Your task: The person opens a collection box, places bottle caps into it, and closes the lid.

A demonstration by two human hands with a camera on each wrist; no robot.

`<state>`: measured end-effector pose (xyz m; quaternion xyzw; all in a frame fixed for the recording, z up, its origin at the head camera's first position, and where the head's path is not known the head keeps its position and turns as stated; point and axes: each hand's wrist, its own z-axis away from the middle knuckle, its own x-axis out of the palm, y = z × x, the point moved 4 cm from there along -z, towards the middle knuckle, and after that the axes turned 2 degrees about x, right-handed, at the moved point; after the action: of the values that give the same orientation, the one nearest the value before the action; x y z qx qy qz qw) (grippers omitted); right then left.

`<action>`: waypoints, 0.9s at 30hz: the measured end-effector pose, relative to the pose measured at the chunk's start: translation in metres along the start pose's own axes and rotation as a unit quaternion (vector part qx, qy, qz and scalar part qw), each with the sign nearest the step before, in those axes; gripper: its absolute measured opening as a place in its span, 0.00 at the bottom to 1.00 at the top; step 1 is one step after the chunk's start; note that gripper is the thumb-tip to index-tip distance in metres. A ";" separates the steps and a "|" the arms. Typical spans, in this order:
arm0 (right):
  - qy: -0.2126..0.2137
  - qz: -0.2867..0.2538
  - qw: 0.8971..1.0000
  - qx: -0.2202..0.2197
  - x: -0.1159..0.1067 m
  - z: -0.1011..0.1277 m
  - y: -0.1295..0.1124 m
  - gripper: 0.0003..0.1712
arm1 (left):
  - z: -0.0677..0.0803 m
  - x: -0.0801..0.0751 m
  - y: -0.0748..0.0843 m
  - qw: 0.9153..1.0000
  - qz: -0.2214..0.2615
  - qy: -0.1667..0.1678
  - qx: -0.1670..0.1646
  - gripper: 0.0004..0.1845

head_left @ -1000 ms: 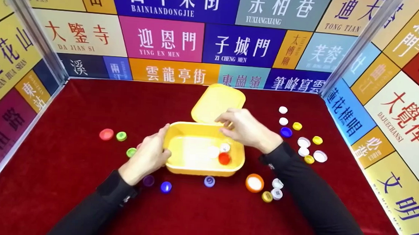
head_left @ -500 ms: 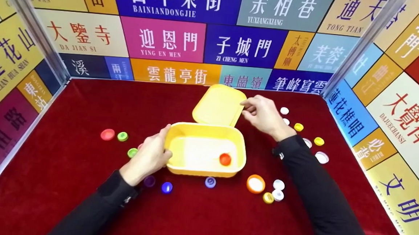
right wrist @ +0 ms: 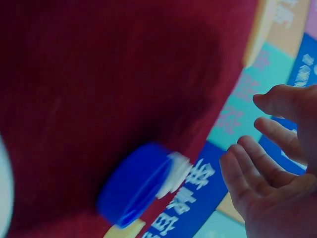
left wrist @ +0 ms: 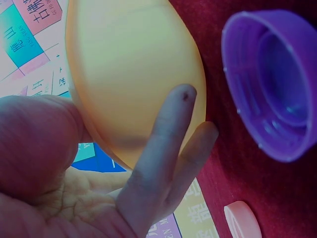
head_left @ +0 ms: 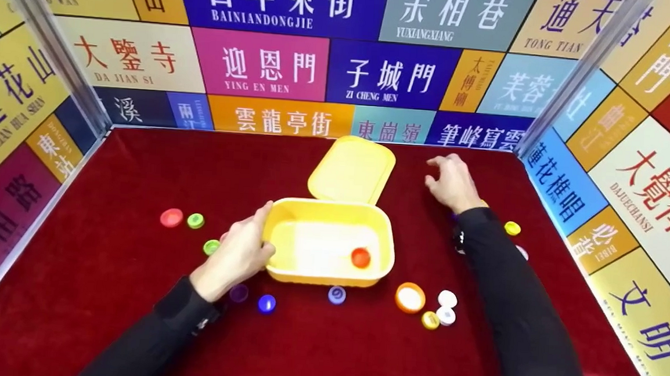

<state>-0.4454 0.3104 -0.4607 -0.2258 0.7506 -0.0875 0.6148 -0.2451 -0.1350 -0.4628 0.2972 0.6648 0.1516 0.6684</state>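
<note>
**Cap collection: right hand reaching out for another cap**

The left hand (head_left: 238, 255) is gripping the yellow box (head_left: 331, 243) at its left wall, mid-tabletop (head_left: 100, 313). One orange cap (head_left: 360, 257) is lying inside. The right hand (head_left: 452, 180), fingers loosely spread and empty, is hovering right of the raised lid (head_left: 352, 169); judged next: lowering onto the blue cap (right wrist: 136, 186). The sleeve (head_left: 503, 291) is hiding nearby caps.

Head overhead; wrist views close-up.

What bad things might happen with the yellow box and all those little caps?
The right hand hovers over caps its sleeve hides, so it might knock some away. The left hand grips only one end of the yellow box, which could slide. The open lid leans back and might flop shut.
</note>
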 end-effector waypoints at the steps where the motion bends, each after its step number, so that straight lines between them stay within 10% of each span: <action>1: -0.005 0.005 1.000 0.010 -0.001 -0.001 0.005 0.28 | 0.000 0.000 0.000 1.000 0.001 -0.001 0.001 0.47; 13: -0.115 0.062 0.990 0.044 -0.010 -0.002 0.030 0.40 | 0.001 0.000 0.000 1.000 0.001 0.005 0.005 0.47; 27: -0.092 0.035 0.995 0.034 -0.013 0.001 0.022 0.21 | 0.002 0.000 -0.001 1.000 -0.004 0.002 -0.001 0.47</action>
<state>-0.4472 0.3358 -0.4583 -0.1857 0.6950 -0.0702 0.6911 -0.2436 -0.1363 -0.4637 0.2938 0.6670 0.1504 0.6680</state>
